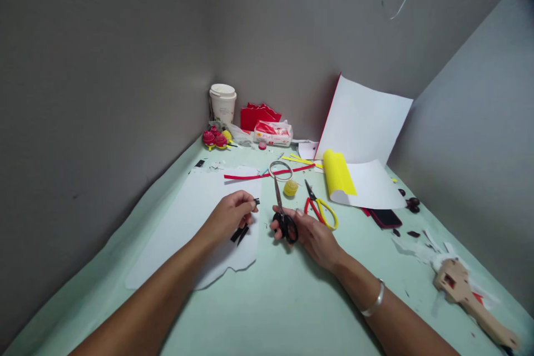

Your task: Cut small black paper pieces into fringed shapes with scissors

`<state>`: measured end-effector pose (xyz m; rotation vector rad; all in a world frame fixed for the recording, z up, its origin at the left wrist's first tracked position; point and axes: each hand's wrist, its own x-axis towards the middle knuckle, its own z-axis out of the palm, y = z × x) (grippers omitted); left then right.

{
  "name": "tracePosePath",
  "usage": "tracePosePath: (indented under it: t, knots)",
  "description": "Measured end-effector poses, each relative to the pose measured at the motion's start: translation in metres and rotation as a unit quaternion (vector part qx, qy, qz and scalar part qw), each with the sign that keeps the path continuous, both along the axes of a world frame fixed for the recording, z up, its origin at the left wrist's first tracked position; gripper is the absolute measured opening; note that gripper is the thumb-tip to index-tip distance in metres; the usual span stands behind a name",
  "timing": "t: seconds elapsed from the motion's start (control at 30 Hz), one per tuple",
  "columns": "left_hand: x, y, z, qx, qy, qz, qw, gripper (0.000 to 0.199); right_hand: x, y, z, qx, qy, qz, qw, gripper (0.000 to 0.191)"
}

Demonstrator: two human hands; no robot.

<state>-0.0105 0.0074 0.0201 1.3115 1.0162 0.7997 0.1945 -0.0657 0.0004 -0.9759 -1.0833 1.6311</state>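
Observation:
My left hand [235, 212] is closed in a pinch on a small black paper piece [257, 201], whose end juts out past the fingertips. Below it, a few black strips [240, 233] lie on a large white sheet [179, 222]. Black-handled scissors [285, 223] rest in my right hand [315, 233], blades pointing up and away and pressed together. Just beyond them sits a small yellow paper roll [291, 188]. Right of my right hand's fingers lie a second pair of scissors [322, 208] with red and yellow handles.
Behind are a tape ring [281, 171], red strip [246, 177], lidded cup [223, 103], tissue pack [273, 133] and red-yellow ornaments [216, 138]. At right: a yellow corrugated roll [339, 173], large white-backed sheet [365, 119], phone [385, 218] and glue gun [473, 300]. Grey walls enclose the table.

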Motion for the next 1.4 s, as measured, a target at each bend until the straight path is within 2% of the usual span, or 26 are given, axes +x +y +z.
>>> tracePosePath:
  t: [0.13,0.33,0.53,0.7,0.9,1.03,1.4]
  knots:
    - [-0.011,0.005,0.002,0.019,0.028,-0.015,0.999,0.020,0.003,-0.001,0.003,-0.018,0.002,0.012,1.000,0.051]
    - [-0.026,0.010,-0.010,0.009,0.025,0.005,1.000,0.022,0.010,-0.002,0.000,-0.062,-0.018,0.054,0.996,0.051]
    - [-0.023,0.009,-0.009,0.002,0.041,-0.014,0.999,0.019,0.017,-0.002,-0.002,-0.038,-0.093,0.091,0.991,0.046]
    - [-0.024,0.010,-0.012,0.001,0.035,-0.021,0.999,0.022,0.025,-0.002,-0.001,-0.037,-0.151,0.081,0.984,0.039]
    - [-0.026,0.011,-0.014,0.004,0.036,-0.041,0.999,0.022,0.029,-0.001,-0.006,-0.079,-0.146,0.071,0.983,0.036]
    - [-0.024,0.010,-0.015,0.001,0.046,-0.060,0.997,0.020,0.031,0.001,-0.006,-0.100,-0.145,0.070,0.982,0.041]
    - [-0.027,0.011,-0.017,0.011,0.071,-0.084,0.994,0.019,0.032,0.003,-0.003,-0.115,-0.140,0.063,0.981,0.042]
